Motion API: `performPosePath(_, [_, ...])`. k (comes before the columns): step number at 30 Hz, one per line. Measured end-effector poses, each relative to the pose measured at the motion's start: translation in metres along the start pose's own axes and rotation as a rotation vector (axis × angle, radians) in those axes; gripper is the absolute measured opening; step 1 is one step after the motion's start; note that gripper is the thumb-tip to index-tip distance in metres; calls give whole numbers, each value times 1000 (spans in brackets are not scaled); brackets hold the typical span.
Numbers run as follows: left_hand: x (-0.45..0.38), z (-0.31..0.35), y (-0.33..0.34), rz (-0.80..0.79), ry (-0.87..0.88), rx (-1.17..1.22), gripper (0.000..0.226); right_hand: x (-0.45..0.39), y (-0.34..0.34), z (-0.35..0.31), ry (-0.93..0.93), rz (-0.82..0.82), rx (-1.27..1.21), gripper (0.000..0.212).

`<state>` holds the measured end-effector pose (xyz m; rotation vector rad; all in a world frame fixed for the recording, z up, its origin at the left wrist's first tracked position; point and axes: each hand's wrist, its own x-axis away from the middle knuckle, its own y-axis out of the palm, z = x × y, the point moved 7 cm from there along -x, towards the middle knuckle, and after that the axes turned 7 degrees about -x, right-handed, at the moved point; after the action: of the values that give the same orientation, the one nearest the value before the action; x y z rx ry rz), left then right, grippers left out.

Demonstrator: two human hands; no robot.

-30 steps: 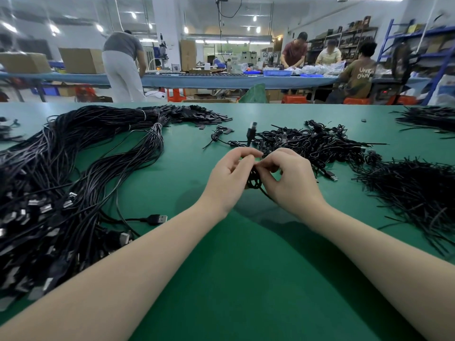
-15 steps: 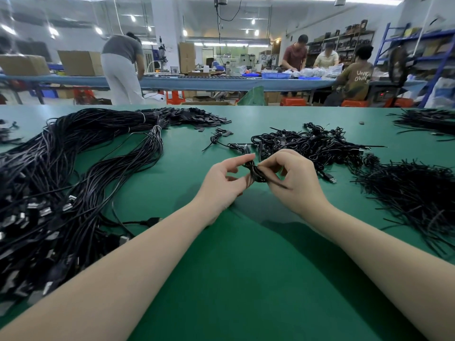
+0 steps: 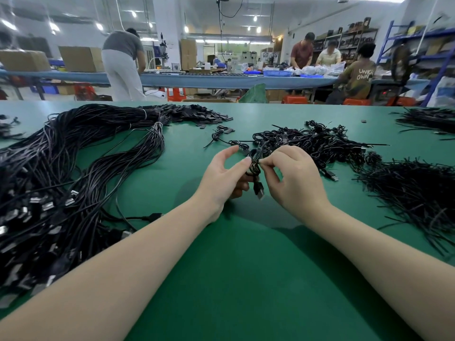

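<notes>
— Green felt-topped workbench, lower half of frame?
— Yes. Small coiled black USB cable lifted just above it, mid-frame.
— Held how?
— Left hand curled under it, thumb against the coil; right hand pinching its middle.
— Nearby?
— Pile of coiled black cables just behind; loose black cable heap at left.

I can read just one thing from here: pale letters "UNKN" over "OWN" on the back of a seated worker's olive T-shirt.

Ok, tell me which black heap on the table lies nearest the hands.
The heap of small coiled cables just beyond the right hand. The long loose cable bundle lies off left, the thin ties off right.
</notes>
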<state>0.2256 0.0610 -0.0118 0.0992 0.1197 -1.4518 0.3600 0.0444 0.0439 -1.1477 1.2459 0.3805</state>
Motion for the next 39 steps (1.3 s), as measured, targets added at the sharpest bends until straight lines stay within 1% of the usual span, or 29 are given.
performPosePath(2, [1, 2, 2, -27, 23, 3, 22, 1, 5, 1, 1, -45, -15, 7])
performPosePath(4, [2, 3, 4, -38, 22, 5, 32, 3, 8, 6, 54, -69, -62, 6])
performPosePath(6, [0, 2, 4, -37, 21, 14, 41, 5, 10, 15, 166, -75, -135, 5])
performPosePath(9, [0, 2, -1, -21, 73, -56, 44, 9, 14, 24, 265, -83, -192, 5])
performPosePath(13, [1, 3, -3, 9, 146, -110, 37, 9, 15, 23, 292, -58, -195, 7])
performPosePath(17, [0, 2, -5, 96, 172, -186, 29, 10, 18, 28, 343, -95, -230, 12])
performPosePath(19, [0, 1, -7, 126, 172, -223, 22, 10, 17, 30, 374, -70, -249, 19])
performPosePath(21, [0, 2, -7, 146, 181, -248, 16, 10, 16, 31, 403, -28, -244, 18])
performPosePath(23, [0, 4, -6, 145, 182, -229, 10, 8, 15, 28, 380, -18, -217, 11])
performPosePath(25, [2, 6, -3, 105, 164, -180, 4, 6, 11, 20, 303, 0, -195, 8])
performPosePath(28, [3, 8, 2, 82, 78, -95, 9, 2, 3, 8, 174, 57, -173, 8])
performPosePath(30, [3, 9, 5, 86, -58, 59, 13, 1, 0, 2, 86, 74, -132, 8])
performPosePath(32, [3, 8, 12, 39, -277, 260, 7, -1, -3, -5, -49, 84, -24, 6])
performPosePath(33, [5, 9, 15, 6, -369, 313, 11, 0, -5, -8, -112, 98, 29, 5])
performPosePath(34, [5, 12, 16, -25, -420, 315, 19, -1, -7, -9, -152, 121, 62, 4])
performPosePath(36, [2, 22, 13, -80, -405, 194, 25, -4, -11, -9, -172, 150, 75, 5])
performPosePath(38, [-1, 32, 5, -103, -354, -60, 16, -14, -13, -1, -160, 106, 109, 7])
performPosePath(39, [-3, 39, -4, -79, -309, -232, 14, -23, -15, 6, -138, 72, 135, 9])
